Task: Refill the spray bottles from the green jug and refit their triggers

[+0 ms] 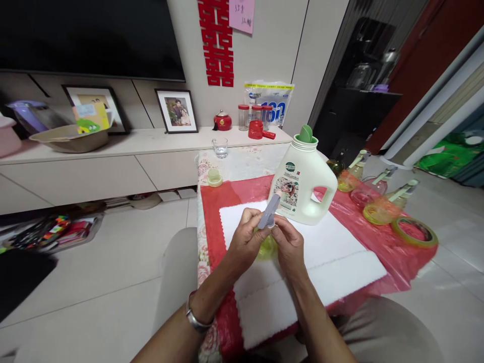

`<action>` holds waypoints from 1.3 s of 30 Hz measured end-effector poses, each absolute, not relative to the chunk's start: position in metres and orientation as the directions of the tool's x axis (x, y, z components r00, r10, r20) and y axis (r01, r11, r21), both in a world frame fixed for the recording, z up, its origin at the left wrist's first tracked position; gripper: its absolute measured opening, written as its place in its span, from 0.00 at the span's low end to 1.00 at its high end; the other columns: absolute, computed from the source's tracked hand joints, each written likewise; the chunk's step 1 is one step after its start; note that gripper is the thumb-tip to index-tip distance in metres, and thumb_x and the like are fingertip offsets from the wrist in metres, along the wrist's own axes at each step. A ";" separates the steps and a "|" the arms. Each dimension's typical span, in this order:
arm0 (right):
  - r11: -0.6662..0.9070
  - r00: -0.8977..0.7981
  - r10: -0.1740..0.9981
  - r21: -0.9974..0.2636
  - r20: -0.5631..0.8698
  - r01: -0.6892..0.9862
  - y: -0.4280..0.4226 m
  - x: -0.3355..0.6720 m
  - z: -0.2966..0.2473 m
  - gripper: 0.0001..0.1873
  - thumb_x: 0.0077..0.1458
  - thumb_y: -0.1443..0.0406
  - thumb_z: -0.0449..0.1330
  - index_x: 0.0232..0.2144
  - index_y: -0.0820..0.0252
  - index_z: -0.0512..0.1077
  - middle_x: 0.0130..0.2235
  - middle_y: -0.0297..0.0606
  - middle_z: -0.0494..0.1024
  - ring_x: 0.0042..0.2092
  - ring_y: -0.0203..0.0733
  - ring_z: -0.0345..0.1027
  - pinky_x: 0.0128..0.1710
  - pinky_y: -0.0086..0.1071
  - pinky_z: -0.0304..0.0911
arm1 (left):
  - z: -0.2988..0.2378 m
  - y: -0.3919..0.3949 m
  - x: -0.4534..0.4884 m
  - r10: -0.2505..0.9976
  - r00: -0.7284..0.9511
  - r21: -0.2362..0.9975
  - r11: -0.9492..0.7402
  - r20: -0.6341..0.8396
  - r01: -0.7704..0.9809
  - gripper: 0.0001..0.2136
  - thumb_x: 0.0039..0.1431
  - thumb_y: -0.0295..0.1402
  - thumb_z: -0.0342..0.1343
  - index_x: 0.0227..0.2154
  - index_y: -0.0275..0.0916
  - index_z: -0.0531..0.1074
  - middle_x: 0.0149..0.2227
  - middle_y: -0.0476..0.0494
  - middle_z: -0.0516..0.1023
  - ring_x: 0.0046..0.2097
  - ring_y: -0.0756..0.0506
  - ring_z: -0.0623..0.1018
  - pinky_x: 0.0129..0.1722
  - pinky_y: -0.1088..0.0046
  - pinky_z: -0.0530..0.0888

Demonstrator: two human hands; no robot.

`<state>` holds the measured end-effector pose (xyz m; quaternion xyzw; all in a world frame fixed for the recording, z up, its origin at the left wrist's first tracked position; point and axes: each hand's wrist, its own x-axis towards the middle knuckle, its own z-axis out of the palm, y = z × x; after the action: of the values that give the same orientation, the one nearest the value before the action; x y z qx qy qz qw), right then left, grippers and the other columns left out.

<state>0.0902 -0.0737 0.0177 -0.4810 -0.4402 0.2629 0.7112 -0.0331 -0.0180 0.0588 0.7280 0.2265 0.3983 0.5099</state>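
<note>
Over the white towel, both hands are closed around a spray bottle. Its grey trigger head (269,210) points up and away, and yellow liquid shows in the clear body (266,249) below. My left hand (245,238) grips the left side of the spray head. My right hand (289,241) pinches near the bottle's neck, with the fingers partly hidden. Just beyond them a large white detergent jug (301,181) stands uncapped, with a green piece (305,134) in its mouth. A pale green cap (215,177) lies to the left.
The white towel (336,252) lies on red plastic sheeting (212,222). Several spray bottles (385,204) and a tape roll (414,232) stand at the right. A glass cup (220,147) is near the far edge. Behind it, a cabinet (166,146) holds jars and framed photos.
</note>
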 end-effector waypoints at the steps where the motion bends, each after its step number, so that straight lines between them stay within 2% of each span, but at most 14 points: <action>1: 0.397 0.465 0.802 -0.916 0.375 0.054 -0.074 0.090 0.018 0.11 0.60 0.60 0.63 0.44 0.51 0.80 0.49 0.37 0.78 0.53 0.43 0.70 0.57 0.40 0.63 | 0.059 -0.018 -0.032 0.737 0.576 0.922 -0.379 0.353 -0.080 0.10 0.67 0.37 0.52 0.42 0.40 0.76 0.42 0.44 0.64 0.47 0.43 0.69 0.50 0.67 0.69; 5: 0.395 0.412 0.825 -0.916 0.387 0.071 -0.075 0.091 0.020 0.14 0.62 0.59 0.60 0.48 0.49 0.79 0.51 0.38 0.77 0.55 0.44 0.69 0.58 0.40 0.62 | 0.059 -0.017 -0.031 0.742 0.557 0.916 -0.392 0.373 -0.090 0.10 0.67 0.38 0.52 0.41 0.40 0.76 0.41 0.44 0.65 0.46 0.43 0.70 0.49 0.67 0.70; 9: 0.408 0.422 0.812 -0.909 0.403 0.084 -0.074 0.092 0.022 0.12 0.60 0.59 0.62 0.45 0.50 0.80 0.50 0.39 0.78 0.54 0.44 0.70 0.57 0.41 0.63 | 0.055 -0.018 -0.030 0.746 0.538 0.913 -0.389 0.392 -0.124 0.10 0.67 0.38 0.53 0.40 0.40 0.77 0.41 0.43 0.68 0.46 0.43 0.71 0.50 0.67 0.70; 12: 0.417 0.454 0.790 -0.904 0.412 0.094 -0.073 0.091 0.021 0.11 0.58 0.60 0.64 0.43 0.52 0.80 0.49 0.39 0.78 0.53 0.44 0.70 0.56 0.41 0.63 | 0.048 -0.020 -0.028 0.796 0.476 0.925 -0.288 0.375 -0.246 0.08 0.64 0.37 0.58 0.42 0.40 0.75 0.43 0.44 0.72 0.48 0.43 0.73 0.51 0.66 0.69; 15: 0.431 0.481 0.769 -0.897 0.421 0.096 -0.073 0.089 0.019 0.10 0.57 0.62 0.65 0.42 0.52 0.80 0.48 0.39 0.78 0.53 0.44 0.70 0.56 0.41 0.64 | 0.042 -0.023 -0.024 0.842 0.441 0.911 -0.130 0.310 -0.392 0.10 0.62 0.37 0.61 0.42 0.40 0.72 0.41 0.45 0.75 0.46 0.45 0.75 0.48 0.68 0.70; 17: 0.439 0.490 0.762 -0.894 0.425 0.093 -0.073 0.088 0.016 0.10 0.57 0.63 0.65 0.43 0.52 0.79 0.48 0.38 0.77 0.52 0.43 0.70 0.56 0.41 0.63 | 0.039 -0.023 -0.023 0.855 0.417 0.898 -0.117 0.308 -0.424 0.10 0.60 0.37 0.63 0.40 0.39 0.72 0.40 0.46 0.75 0.44 0.46 0.75 0.47 0.69 0.71; 22: 0.444 0.487 0.765 -0.893 0.421 0.074 -0.072 0.087 0.013 0.10 0.57 0.63 0.65 0.43 0.53 0.77 0.45 0.37 0.77 0.48 0.42 0.71 0.53 0.40 0.65 | 0.039 -0.022 -0.021 0.848 0.381 0.872 -0.174 0.368 -0.457 0.09 0.59 0.37 0.64 0.38 0.39 0.74 0.41 0.46 0.73 0.44 0.46 0.74 0.48 0.69 0.70; 25: 0.437 0.473 0.774 -0.896 0.421 0.081 -0.073 0.088 0.015 0.12 0.58 0.63 0.64 0.45 0.51 0.77 0.46 0.36 0.77 0.49 0.42 0.70 0.53 0.38 0.65 | 0.040 -0.021 -0.021 0.839 0.378 0.864 -0.196 0.392 -0.463 0.08 0.60 0.36 0.63 0.37 0.39 0.73 0.40 0.46 0.73 0.44 0.46 0.74 0.48 0.69 0.70; 31: 0.422 0.427 0.794 -0.898 0.433 0.127 -0.074 0.089 0.023 0.12 0.60 0.62 0.62 0.46 0.50 0.79 0.47 0.36 0.76 0.51 0.42 0.69 0.54 0.36 0.63 | 0.034 -0.024 -0.021 0.818 0.357 0.873 -0.320 0.451 -0.369 0.05 0.64 0.33 0.58 0.41 0.40 0.71 0.42 0.45 0.72 0.46 0.45 0.74 0.50 0.66 0.70; 35: 0.418 0.435 0.788 -0.898 0.435 0.141 -0.074 0.090 0.023 0.10 0.59 0.61 0.62 0.44 0.52 0.79 0.45 0.37 0.77 0.49 0.43 0.69 0.52 0.37 0.64 | 0.019 -0.027 -0.022 0.737 0.339 0.811 -0.516 0.585 -0.277 0.16 0.60 0.27 0.58 0.50 0.42 0.67 0.48 0.42 0.70 0.52 0.42 0.72 0.55 0.62 0.69; 37: 0.414 0.443 0.784 -0.898 0.435 0.149 -0.074 0.090 0.022 0.10 0.59 0.61 0.62 0.43 0.53 0.79 0.45 0.37 0.77 0.49 0.43 0.69 0.52 0.37 0.64 | 0.013 -0.028 -0.022 0.711 0.332 0.785 -0.568 0.619 -0.246 0.21 0.57 0.25 0.59 0.53 0.42 0.65 0.50 0.42 0.69 0.54 0.42 0.72 0.56 0.61 0.69; 39: 0.410 0.452 0.779 -0.899 0.434 0.156 -0.074 0.089 0.023 0.11 0.58 0.61 0.63 0.43 0.54 0.79 0.45 0.38 0.77 0.48 0.44 0.70 0.51 0.38 0.65 | 0.010 -0.028 -0.021 0.712 0.329 0.784 -0.581 0.620 -0.219 0.21 0.57 0.24 0.59 0.53 0.42 0.65 0.50 0.42 0.69 0.54 0.41 0.72 0.56 0.60 0.69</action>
<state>0.0895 -0.0743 0.0230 -0.4948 -0.4729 0.2245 0.6937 -0.0211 -0.0283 0.0102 0.6973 0.1768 0.5515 0.4223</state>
